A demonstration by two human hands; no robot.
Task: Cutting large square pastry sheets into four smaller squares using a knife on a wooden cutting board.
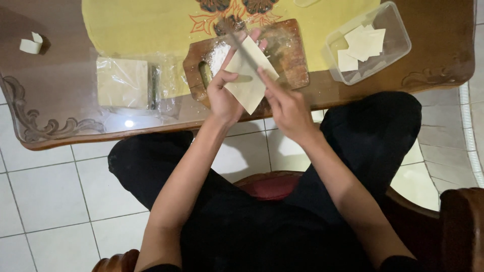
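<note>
Over one floured board (287, 53) — left hand (224, 98) grasps one dough square (249, 80), right hand (285, 108) a knife (242, 48) (fingers clenched).

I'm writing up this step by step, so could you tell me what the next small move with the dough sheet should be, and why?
Probably lay the sheet flat on the floured board. The left hand holds it in the air by one edge while the right hand runs a thin stick across it, so it hangs unsupported just above the board.
</note>
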